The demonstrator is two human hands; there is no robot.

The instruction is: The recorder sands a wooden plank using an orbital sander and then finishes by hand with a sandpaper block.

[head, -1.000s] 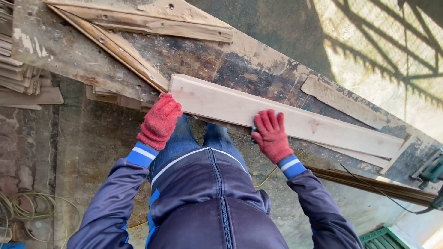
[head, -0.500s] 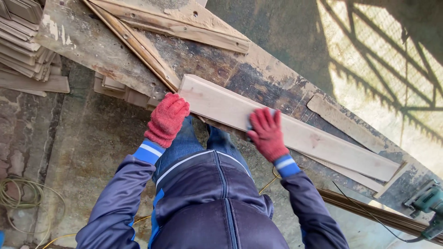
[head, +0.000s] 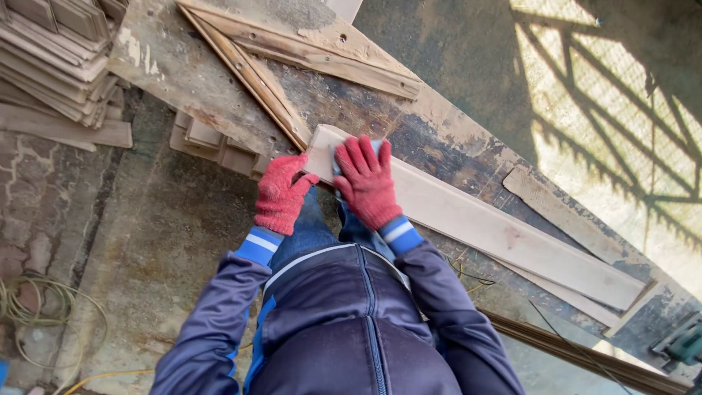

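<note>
The head view looks straight down over a person in a dark blue zip jacket and jeans, standing at a long, worn, stained surface point(head: 453, 139) that runs slantwise from the upper left to the lower right. Both hands wear red knitted gloves with blue and white cuffs.

A pale, clean plank point(head: 497, 234) lies flat along the near edge of the surface, its left end just by the person's legs and its far end reaching toward the lower right. The right hand point(head: 365, 183) lies flat on top of the plank near its left end, fingers spread and pressing down. A bit of pale grey-blue material peeps out from under those fingers; what it is cannot be told. The left hand point(head: 281, 194) is curled around the left end corner of the plank, fingers bent over the edge, gripping it. The two hands sit close together, almost touching.

Just beyond the plank's left end, two rough weathered boards point(head: 292, 58) with holes in them lie on the surface, meeting in a narrow wedge. A thin flat strip of wood point(head: 567, 212) lies on the surface past the plank, toward the right.

At the upper left stands a stack of thin wooden slats point(head: 51, 66). A coil of yellowish cable point(head: 29, 314) lies on the concrete floor at the lower left. At the lower right edge a green power tool point(head: 684, 344) is partly in view. Sunlight throws a lattice shadow on the ground at the upper right.
</note>
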